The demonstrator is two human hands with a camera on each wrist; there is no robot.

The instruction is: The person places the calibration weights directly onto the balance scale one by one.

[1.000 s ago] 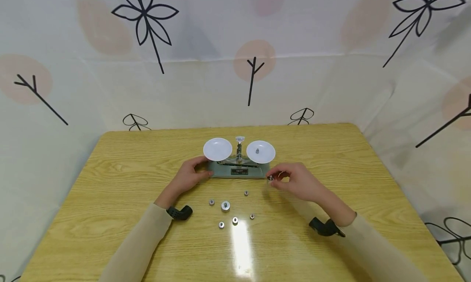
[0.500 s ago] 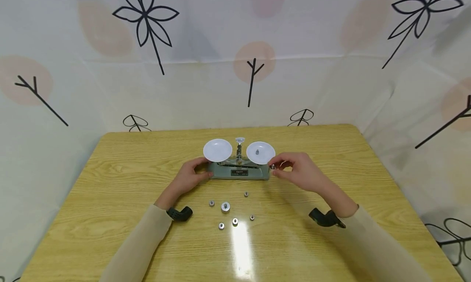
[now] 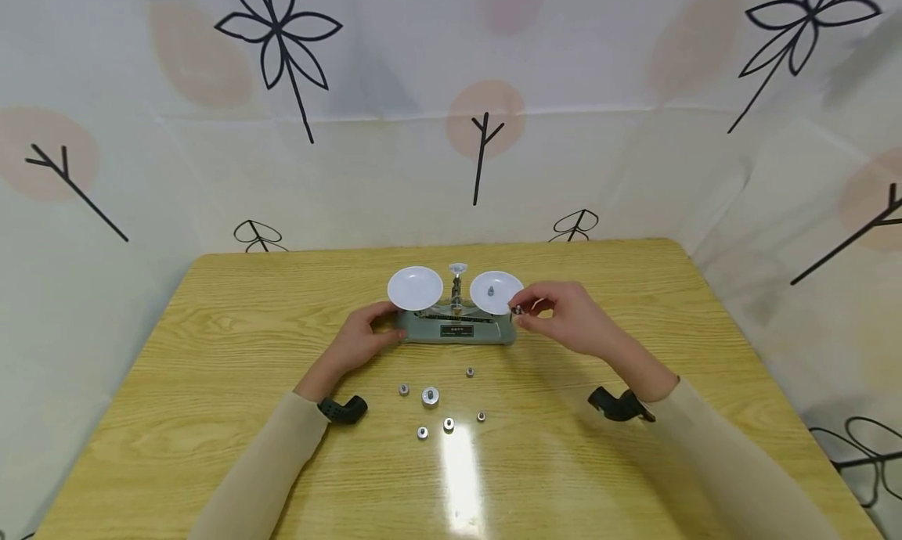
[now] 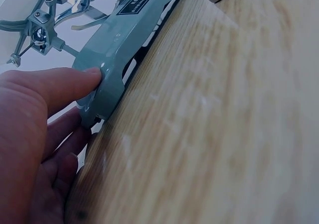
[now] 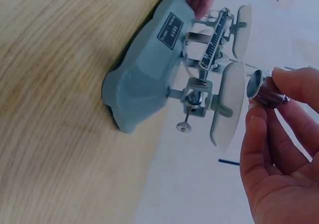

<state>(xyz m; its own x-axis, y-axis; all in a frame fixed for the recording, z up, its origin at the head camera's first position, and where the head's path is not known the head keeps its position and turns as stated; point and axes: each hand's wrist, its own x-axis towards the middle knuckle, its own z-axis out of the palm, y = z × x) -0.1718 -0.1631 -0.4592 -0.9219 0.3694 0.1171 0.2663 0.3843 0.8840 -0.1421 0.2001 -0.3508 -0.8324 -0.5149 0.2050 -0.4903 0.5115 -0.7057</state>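
Note:
A balance scale (image 3: 456,331) with a green-grey base and two white pans stands on the table. My left hand (image 3: 362,338) holds the left end of its base, the thumb (image 4: 82,82) on the front and fingers behind the end. A small metal weight (image 3: 491,291) stands in the right pan (image 3: 479,299); the left pan (image 3: 416,288) holds nothing. My right hand (image 3: 564,317) pinches a shiny cylindrical metal weight (image 5: 269,92) between thumb and fingers. It is close beside the right pan's rim, its flat bottom turned toward the pan in the right wrist view.
Several knobbed metal weights of different sizes stand on the wooden table (image 3: 282,462) in front of the scale, the largest weight (image 3: 431,397) among them. A patterned white cloth (image 3: 395,172) hangs behind and at both sides of the table.
My right hand has lifted the weight from beside the base's right front corner up to the right pan's edge, then slightly left. My left hand has stayed at the base.

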